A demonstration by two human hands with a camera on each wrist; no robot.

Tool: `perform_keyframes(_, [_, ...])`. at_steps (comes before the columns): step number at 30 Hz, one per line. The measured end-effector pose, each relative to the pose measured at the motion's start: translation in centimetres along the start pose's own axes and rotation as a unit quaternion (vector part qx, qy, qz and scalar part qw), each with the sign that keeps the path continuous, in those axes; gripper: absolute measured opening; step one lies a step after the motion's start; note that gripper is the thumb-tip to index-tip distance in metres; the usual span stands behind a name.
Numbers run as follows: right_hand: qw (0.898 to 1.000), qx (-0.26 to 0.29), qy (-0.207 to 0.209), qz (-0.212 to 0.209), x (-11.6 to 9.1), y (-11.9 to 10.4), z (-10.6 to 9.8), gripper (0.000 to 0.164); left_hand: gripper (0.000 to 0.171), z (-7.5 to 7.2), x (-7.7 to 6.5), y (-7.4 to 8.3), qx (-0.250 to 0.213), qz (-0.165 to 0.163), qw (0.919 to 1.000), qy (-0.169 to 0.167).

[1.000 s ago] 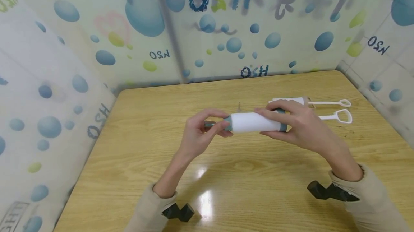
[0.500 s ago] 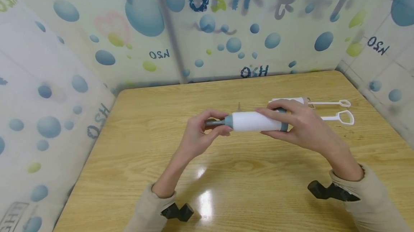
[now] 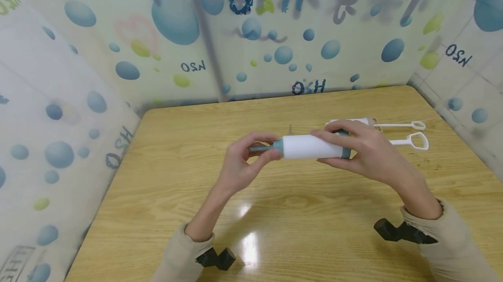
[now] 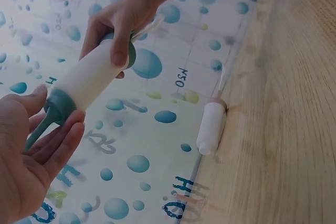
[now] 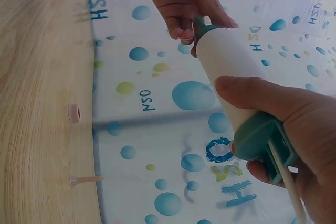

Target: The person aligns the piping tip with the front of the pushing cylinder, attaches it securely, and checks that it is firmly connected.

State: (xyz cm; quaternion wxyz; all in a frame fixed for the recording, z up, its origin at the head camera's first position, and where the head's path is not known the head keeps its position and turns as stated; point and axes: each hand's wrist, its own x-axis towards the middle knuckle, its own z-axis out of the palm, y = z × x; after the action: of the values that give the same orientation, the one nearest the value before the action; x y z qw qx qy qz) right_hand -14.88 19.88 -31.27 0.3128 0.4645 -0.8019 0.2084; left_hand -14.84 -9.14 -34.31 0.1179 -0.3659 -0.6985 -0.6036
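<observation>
A large plunger syringe with a white barrel (image 3: 310, 146) is held level above the table in the head view. My left hand (image 3: 237, 159) has thumb and fingers around the teal collar of its nozzle (image 4: 60, 107), and the thin tip points back into the palm. At the other end, my right hand (image 3: 371, 153) grips the barrel by the teal end cap (image 5: 260, 137), thumb along the white wall. A white plunger rod with a loop handle (image 3: 418, 141) sticks out to the right past that hand, which partly hides the cap.
Behind the right hand lies a second syringe (image 4: 211, 127) with a pinkish collar. A small pink nozzle (image 5: 86, 180) stands on the wooden table (image 3: 177, 177) near its back edge. Beside it in the right wrist view is a pink ring (image 5: 75, 114). Patterned sheets surround the table.
My left thumb has slid back and down off the collar, so more of the nozzle shows. The syringe and my right hand stay almost in place.
</observation>
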Motion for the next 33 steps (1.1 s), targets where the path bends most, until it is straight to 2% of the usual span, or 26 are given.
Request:
perform_keyframes(5, [1.000,0.000,0.002,-0.013,0.00,0.09,0.10,0.052,0.021,-0.11,-0.22,0.19,-0.019,-0.063,0.9976,-0.020])
perform_keyframes(8, [1.000,-0.001,0.001,-0.014,-0.01,0.05,0.09,0.051,0.017,-0.15,-0.28,0.31,-0.023,-0.079,0.9959,-0.038])
perform_keyframes(11, [1.000,0.001,-0.004,-0.011,-0.02,-0.08,0.06,0.052,0.015,-0.14,-0.27,0.40,-0.019,-0.081,0.9955,-0.045])
perform_keyframes(20, [1.000,0.009,-0.015,-0.009,-0.21,-0.18,0.30,0.055,0.016,-0.18,-0.23,0.47,0.030,-0.054,0.9957,-0.070])
perform_keyframes(26, [0.998,0.051,-0.021,-0.007,-0.31,-0.04,0.62,0.055,0.019,-0.44,-0.24,0.40,0.063,-0.006,0.9945,-0.084])
perform_keyframes(33, [0.996,0.086,-0.037,0.007,-0.49,-0.03,0.80,0.056,0.027,-0.85,-0.14,0.46,0.105,0.042,0.9888,-0.098])
